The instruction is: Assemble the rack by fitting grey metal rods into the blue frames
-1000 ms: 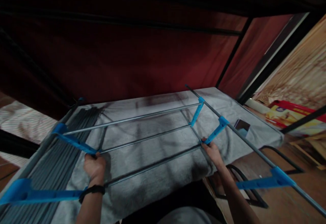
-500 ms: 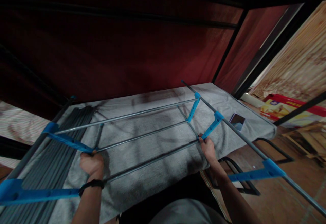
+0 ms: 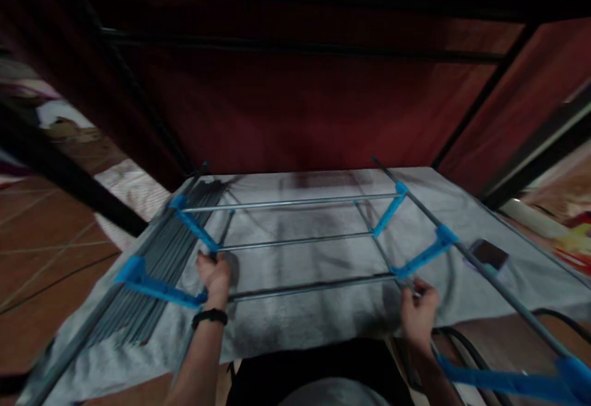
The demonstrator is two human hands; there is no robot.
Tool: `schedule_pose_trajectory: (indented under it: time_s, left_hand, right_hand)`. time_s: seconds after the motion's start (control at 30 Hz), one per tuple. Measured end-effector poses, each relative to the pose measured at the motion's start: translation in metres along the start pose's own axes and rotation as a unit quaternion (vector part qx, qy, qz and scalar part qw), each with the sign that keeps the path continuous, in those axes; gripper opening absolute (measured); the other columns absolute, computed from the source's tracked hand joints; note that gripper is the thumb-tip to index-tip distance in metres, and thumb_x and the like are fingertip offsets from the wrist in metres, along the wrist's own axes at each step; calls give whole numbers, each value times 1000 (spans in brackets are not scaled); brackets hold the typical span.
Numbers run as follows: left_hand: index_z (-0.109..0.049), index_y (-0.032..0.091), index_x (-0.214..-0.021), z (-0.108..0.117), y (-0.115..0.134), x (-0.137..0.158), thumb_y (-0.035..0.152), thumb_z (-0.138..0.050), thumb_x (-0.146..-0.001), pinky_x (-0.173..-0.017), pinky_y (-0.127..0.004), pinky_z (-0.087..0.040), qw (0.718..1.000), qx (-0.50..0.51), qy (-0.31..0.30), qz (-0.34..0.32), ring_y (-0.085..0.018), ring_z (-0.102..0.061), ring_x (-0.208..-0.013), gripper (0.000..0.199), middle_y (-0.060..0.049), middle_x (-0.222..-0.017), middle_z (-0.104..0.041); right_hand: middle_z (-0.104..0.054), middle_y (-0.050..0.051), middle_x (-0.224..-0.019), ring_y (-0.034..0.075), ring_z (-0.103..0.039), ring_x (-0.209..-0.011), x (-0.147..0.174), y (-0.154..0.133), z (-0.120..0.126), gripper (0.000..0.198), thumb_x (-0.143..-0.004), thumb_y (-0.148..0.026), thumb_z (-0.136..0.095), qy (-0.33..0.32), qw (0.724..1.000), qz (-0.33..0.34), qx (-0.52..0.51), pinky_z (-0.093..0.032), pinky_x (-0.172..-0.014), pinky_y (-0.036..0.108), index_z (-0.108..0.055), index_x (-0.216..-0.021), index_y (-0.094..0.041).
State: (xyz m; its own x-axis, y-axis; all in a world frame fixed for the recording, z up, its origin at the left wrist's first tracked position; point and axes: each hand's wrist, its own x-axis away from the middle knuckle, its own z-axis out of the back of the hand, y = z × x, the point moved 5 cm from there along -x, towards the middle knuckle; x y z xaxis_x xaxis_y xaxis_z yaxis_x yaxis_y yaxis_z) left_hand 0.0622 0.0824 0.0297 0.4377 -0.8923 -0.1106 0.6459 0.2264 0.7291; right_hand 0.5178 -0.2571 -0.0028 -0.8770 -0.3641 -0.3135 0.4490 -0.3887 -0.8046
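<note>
A frame of grey metal tubes [image 3: 295,202] and blue plastic brackets [image 3: 422,258] stands over a grey blanket. My left hand [image 3: 215,278], with a dark band at its wrist, is closed around the lower tube at the left, between two blue brackets [image 3: 159,288]. At the right, my right hand [image 3: 418,310] has its fingers curled at the lower side tube [image 3: 383,252], just in front of a bracket's lower end. Crossbars [image 3: 314,287] run between the two sides. The gripped stretches of tube are partly hidden by my fingers.
Several loose grey tubes [image 3: 159,273] lie side by side on the left of the blanket [image 3: 295,326]. A phone [image 3: 489,255] rests on the right. Dark posts [image 3: 489,95] and red panels [image 3: 295,110] enclose the back. Tiled floor [image 3: 50,239] shows at left.
The view has swung left, so the frame appears farther right and more level. My right hand has shifted from the bracket's lower end to the tube nearer me. My left hand keeps its place.
</note>
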Motion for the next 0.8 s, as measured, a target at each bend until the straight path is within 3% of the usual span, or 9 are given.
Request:
schedule_pose_trajectory:
  time_s: [0.07,0.17,0.37,0.47,0.6,0.7,0.8]
  left_hand:
    - [-45,4,-136,5,2,16,21,-52,-85,-109,-41,-41,1000,-7,15,-3,-32,-50,-131,54,-24,-134,-56]
    - [-38,5,-144,4,9,39,22,-47,-89,-118,-42,-33,997,12,-22,-78,-30,-39,-142,58,-23,-148,-44]
    - [-47,18,-141,26,2,95,24,-43,-95,-117,-47,-37,970,36,-75,-229,-27,-42,-140,47,-14,-149,-46]
    - [-52,21,-137,39,-15,110,23,-43,-95,-113,-49,-40,966,-16,-71,-248,-28,-46,-136,43,-14,-147,-48]
    - [-58,20,-131,47,-30,107,27,-42,-97,-107,-51,-43,966,-102,-60,-228,-31,-54,-125,38,-16,-136,-58]
    - [-66,20,-118,43,-29,104,33,-39,-100,-104,-47,-43,950,-127,-105,-266,-27,-61,-113,34,-11,-118,-68]
    - [-70,20,-104,38,-25,104,38,-39,-101,-99,-43,-45,929,-151,-133,-310,-25,-63,-104,36,-9,-106,-71]
  right_hand:
    - [-55,12,-103,30,-53,-98,7,-4,-4,42,-85,-52,-49,-28,995,82,42,-47,-85,47,-52,-108,-18]
    - [-58,15,-107,35,-51,-107,-1,-17,-26,41,-85,-52,-47,-74,978,187,57,-45,-91,53,-54,-110,-20]
    - [-54,21,-125,40,-48,-123,-20,-45,-88,47,-88,-49,-42,-135,951,272,64,-41,-100,59,-59,-114,-15]
    - [-53,22,-130,39,-52,-121,-7,-51,-105,45,-90,-47,-41,-154,925,328,112,-46,-93,57,-60,-115,-15]
    - [-59,19,-129,38,-57,-116,18,-46,-112,33,-93,-27,-40,-175,858,435,211,-49,-80,51,-63,-115,-18]
    - [-65,15,-123,34,-58,-117,28,-37,-109,38,-87,-9,-38,-195,792,533,224,-49,-81,46,-65,-112,-21]
    - [-67,12,-122,32,-60,-114,28,-25,-102,42,-84,-5,-40,-197,755,589,207,-49,-84,45,-66,-112,-22]
